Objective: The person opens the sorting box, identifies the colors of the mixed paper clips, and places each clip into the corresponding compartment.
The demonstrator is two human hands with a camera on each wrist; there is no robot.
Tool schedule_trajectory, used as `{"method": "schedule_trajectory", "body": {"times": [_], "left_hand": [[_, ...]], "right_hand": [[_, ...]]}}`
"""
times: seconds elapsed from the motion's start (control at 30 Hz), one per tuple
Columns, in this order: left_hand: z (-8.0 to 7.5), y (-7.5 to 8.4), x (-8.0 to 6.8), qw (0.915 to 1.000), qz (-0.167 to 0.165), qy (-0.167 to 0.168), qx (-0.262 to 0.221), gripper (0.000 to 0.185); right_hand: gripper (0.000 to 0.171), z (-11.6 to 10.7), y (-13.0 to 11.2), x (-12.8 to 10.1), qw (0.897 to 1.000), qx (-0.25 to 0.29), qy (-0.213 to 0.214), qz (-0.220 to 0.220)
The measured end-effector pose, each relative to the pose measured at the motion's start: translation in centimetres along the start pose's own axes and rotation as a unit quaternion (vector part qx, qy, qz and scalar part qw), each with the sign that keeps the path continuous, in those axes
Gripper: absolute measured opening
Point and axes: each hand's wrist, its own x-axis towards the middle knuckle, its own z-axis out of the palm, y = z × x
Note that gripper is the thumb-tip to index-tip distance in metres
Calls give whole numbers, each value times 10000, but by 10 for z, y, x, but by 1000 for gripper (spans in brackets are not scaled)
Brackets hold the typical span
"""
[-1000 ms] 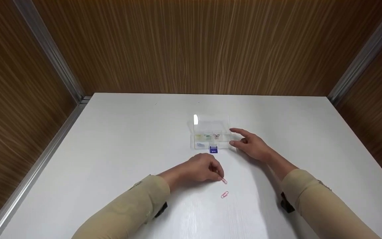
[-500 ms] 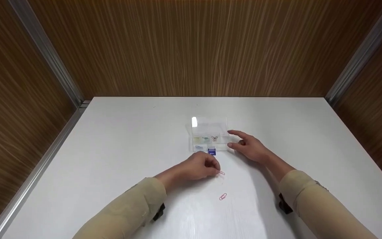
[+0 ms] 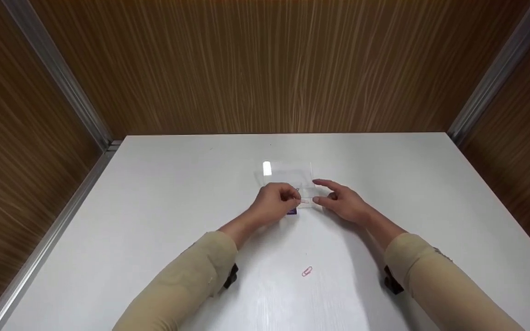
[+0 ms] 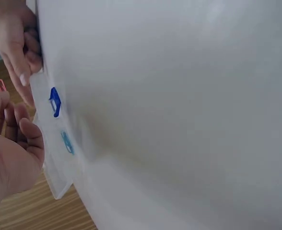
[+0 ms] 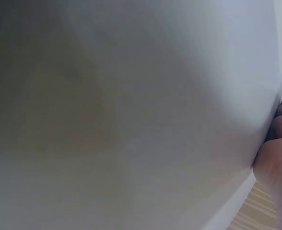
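My left hand [image 3: 274, 200] pinches a pink paper clip [image 3: 305, 201] between thumb and forefinger, low over the front right part of a clear plastic compartment box [image 3: 308, 192]. In the left wrist view that paper clip [image 4: 1, 85] sticks up past the fingertips. The box's transparent lid [image 3: 288, 174] is swung back. A blue latch [image 4: 54, 102] sits at its front, and blue paper clips [image 4: 67, 143] show through one compartment; my left hand hides most of the others. My right hand [image 3: 348, 204] stays at the box's right side, forefinger by the lid and thumb at the tray edge.
Another pink paper clip [image 3: 307, 271] lies on the white table [image 3: 191, 184], nearer to me than the box. Wood-grain panels [image 3: 265, 69] enclose the table at the back and sides.
My left hand has carried the pink paper clip up off the table and forward to the box, now covering the left compartments. The right hand has kept its place.
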Motion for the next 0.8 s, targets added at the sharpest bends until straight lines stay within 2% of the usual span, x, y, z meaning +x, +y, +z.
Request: {"method": "schedule_trajectory", "body": {"times": [0.13, 0.3, 0.8], "left_hand": [[-2, 1, 13, 9994, -222, 243, 144, 8], [-2, 1, 23, 9986, -398, 262, 227, 7], [2, -1, 33, 9960, -603, 202, 622, 8]], "right_hand": [[68, 0, -2, 0, 9999, 135, -21, 30], [67, 0, -3, -1, 9999, 144, -27, 92], [68, 0, -2, -1, 9999, 81, 2, 95]]}}
